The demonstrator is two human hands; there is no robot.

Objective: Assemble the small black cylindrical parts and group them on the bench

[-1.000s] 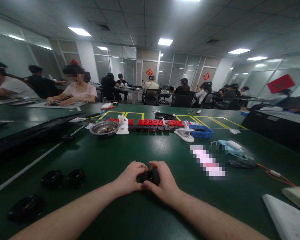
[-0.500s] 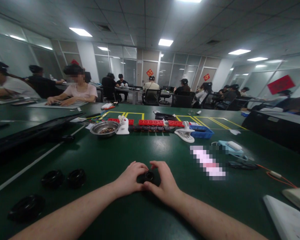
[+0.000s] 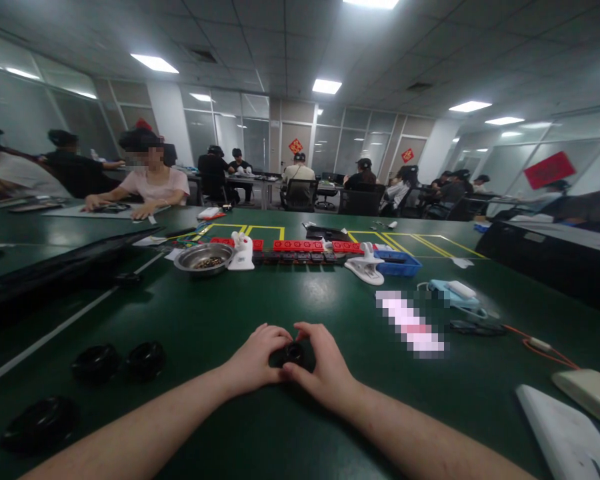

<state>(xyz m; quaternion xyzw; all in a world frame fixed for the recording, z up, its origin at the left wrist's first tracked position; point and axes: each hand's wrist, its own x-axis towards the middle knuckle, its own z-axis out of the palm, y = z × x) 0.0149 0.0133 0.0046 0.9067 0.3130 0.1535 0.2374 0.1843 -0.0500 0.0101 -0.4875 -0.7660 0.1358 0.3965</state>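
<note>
Low over the green table, at the middle front, my left hand [image 3: 261,353] and my right hand [image 3: 325,360] meet around a small, round black part [image 3: 294,352] with a hole in its middle. The fingers of both hands curl about it from opposite sides, thumbs on the near edge. Much of the part is hidden by fingers, and its exact kind does not show. To my left lie three glossy black ring-like pieces [image 3: 145,360], apart from my hands.
Farther back stand a metal bowl [image 3: 204,260] of small pieces, two white clamp-like stands [image 3: 241,252], a red block row [image 3: 300,246] and a blue tray [image 3: 397,263]. Long black panels [image 3: 55,267] lie left. At right are a light-blue device [image 3: 457,297] and a white box [image 3: 565,433].
The whole view has shifted slightly, so the table things appear a little farther left. Both hands stay around the black part with almost the same grip.
</note>
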